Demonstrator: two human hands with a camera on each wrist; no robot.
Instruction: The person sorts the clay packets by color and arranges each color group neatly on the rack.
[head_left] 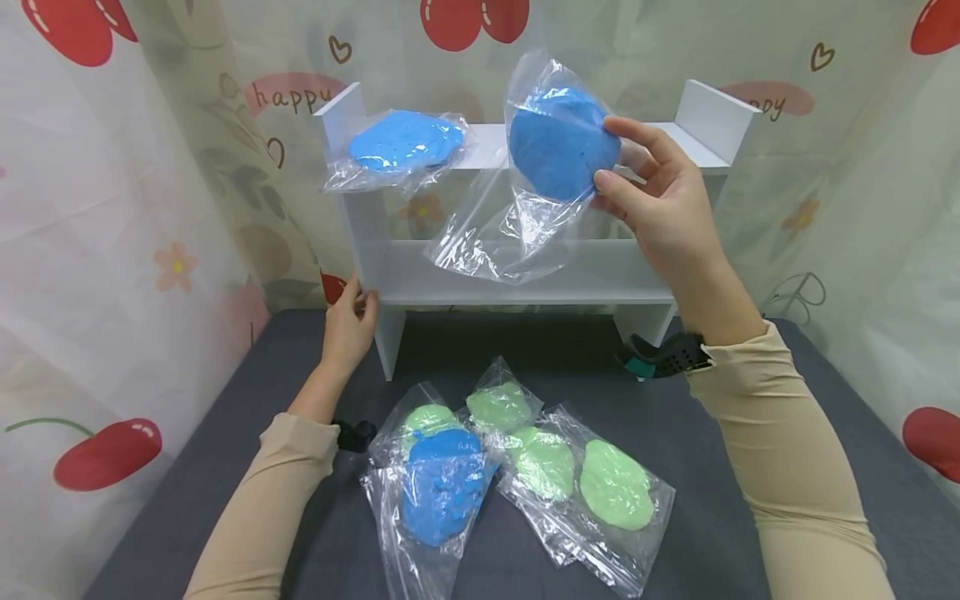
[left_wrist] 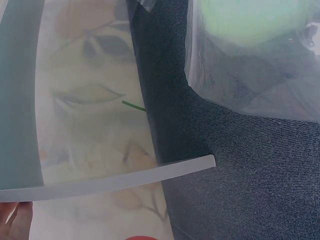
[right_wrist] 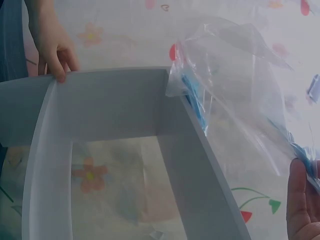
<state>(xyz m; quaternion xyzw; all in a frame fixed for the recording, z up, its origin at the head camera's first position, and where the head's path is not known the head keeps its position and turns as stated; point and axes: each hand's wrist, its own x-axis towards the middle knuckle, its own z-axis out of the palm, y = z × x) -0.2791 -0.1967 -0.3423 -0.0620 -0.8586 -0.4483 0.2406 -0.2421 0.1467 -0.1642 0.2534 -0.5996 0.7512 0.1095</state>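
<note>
Left of frame: left hand [head_left: 348, 321] rests against the left upright of the white shelf [head_left: 525, 283], fingers loosely curled on its edge, steadying it rather than clamping it. The right wrist view shows those fingertips on the panel's corner. If that hand slips off, the light shelf may shift on the grey table [head_left: 712, 467] when something is set on it.

Upper left of centre: one bagged blue lump [head_left: 405, 143] lies on the shelf's top board, its loose plastic hanging over the front edge. A nudge could drag it off.

Lower centre: a heap of bags on the table — a blue one [head_left: 444, 487] lying over a green one [head_left: 426, 417], and more green ones [head_left: 615, 485] overlapping to the right. They are slippery and stacked, so a sleeve sweeping over them could pull several along.

Upper centre-right: right hand [head_left: 660, 204] holds a second bagged blue lump [head_left: 562, 143] up in front of the top board, thumb and fingertips pinching only its right edge through the plastic. The heavy lump sits high and the empty bag tail droops toward the lower board. Likely risks: the plastic slides between the fingers and the lump drops, the tail snags the shelf edge, or the bag knocks its neighbour on the top board.
</note>
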